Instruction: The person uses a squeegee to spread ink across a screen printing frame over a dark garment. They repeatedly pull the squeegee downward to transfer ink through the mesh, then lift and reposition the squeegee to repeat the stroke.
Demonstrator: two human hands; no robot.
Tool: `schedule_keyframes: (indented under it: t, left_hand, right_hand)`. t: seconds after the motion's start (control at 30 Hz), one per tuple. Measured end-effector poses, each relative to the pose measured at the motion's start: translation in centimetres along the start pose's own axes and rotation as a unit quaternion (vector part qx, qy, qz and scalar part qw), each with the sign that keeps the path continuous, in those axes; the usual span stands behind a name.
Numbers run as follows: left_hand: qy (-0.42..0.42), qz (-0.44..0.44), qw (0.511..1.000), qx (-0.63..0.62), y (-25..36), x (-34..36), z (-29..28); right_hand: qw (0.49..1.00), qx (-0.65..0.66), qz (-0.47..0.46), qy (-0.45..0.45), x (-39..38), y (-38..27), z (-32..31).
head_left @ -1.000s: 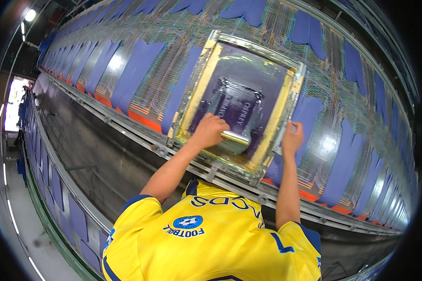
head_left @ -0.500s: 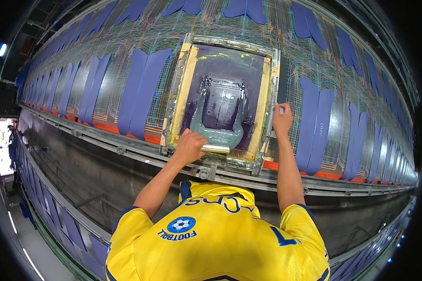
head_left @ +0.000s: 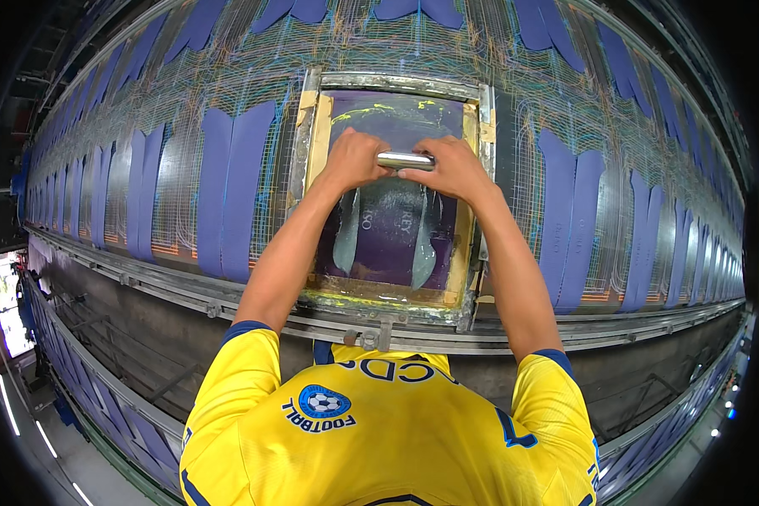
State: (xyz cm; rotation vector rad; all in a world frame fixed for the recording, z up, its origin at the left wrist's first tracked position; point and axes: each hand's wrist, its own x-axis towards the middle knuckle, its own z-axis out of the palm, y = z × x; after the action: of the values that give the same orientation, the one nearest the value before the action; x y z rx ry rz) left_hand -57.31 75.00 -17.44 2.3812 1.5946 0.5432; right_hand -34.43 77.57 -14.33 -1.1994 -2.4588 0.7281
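Note:
Both hands grip one squeegee [head_left: 406, 160] with a shiny metal handle, near the far end of a screen printing frame [head_left: 306, 126]. My left hand [head_left: 356, 159] is closed round its left end, and my right hand [head_left: 453, 169] round its right end. The blade below is mostly hidden by my fingers. On the dark purple mesh [head_left: 385, 244] two streaks of grey-green ink [head_left: 425, 253] run back from the squeegee, one on each side of pale lettering. Yellowed tape [head_left: 457, 270] lines the inside of the frame.
Purple fabric pieces [head_left: 236, 185] lie in rows on the long printing table, left and right of the frame and along its far side. A metal rail [head_left: 599, 337] follows the near edge. Racks of more purple pieces [head_left: 101, 379] stand lower left.
The squeegee has gone from the near end of the screen to the far end, leaving ink streaks. My right hand has left the frame's right edge and joined my left on the handle.

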Motion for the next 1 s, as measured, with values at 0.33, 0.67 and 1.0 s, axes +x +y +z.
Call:
schedule_keyframes:
  t: [0.33, 0.67, 1.0]
  left_hand:
    - [0.036, 0.044, 0.998, -0.024, -43.0, 3.6, 7.4]
    - [0.025, 0.024, 0.999, -0.008, -61.7, 13.2, 16.5]
    - [-0.040, 0.009, 0.998, -0.047, -64.5, 15.2, 5.0]
  right_hand:
    - [0.996, -0.058, -0.062, -0.007, 34.4, 3.6, 30.0]
    - [0.999, -0.027, -0.024, 0.026, 52.4, 15.0, 41.7]
    - [0.995, -0.040, -0.038, -0.083, 58.7, 7.2, 34.9]
